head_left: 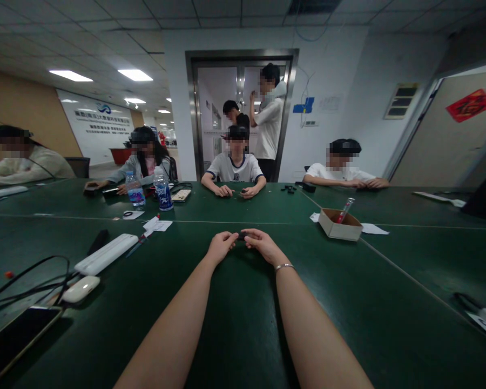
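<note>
Straight ahead, over the green table (243, 302), a small black piece (241, 236) sits between my two hands. It is too small and too dark for me to tell its kind. My left hand (222, 246) pinches its left end between thumb and fingers. From the other side my right hand (263, 246) grips the right end, its fingers curled over the top and partly hiding it. A silver bracelet (285, 266) circles my right wrist.
On the left lie a phone (20, 337), a white earbud case (81, 289), a white power strip (106, 254) and black cables. Two bottles (163, 190) stand farther back. A cardboard box (340, 226) holding a red-and-clear tube is ahead right. Several people sit around the table.
</note>
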A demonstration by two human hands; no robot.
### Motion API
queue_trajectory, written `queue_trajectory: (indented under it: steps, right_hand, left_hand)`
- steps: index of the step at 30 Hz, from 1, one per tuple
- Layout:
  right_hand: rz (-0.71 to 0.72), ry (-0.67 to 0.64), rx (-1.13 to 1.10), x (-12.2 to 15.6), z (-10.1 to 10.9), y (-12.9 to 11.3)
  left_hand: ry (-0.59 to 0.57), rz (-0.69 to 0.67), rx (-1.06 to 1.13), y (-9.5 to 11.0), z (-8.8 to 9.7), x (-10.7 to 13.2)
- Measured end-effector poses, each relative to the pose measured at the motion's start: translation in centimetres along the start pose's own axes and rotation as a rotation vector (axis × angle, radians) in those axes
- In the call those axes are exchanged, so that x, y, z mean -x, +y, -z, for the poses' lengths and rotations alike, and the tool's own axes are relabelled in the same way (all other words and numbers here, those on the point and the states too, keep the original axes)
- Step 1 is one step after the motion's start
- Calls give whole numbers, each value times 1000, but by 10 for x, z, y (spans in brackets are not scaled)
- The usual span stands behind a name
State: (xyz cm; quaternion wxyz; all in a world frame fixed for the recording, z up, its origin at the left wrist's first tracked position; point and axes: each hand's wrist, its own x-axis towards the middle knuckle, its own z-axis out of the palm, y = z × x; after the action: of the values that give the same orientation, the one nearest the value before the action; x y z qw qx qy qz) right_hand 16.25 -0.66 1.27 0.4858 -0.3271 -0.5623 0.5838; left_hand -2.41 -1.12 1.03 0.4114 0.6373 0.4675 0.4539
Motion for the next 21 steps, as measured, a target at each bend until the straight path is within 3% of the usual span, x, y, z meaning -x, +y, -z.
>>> queue_trajectory:
  steps: [21]
  right_hand:
    - [-13, -8, -1, -1, 0, 2]
  left_hand:
    - [92, 140, -265, 5, -1, -3]
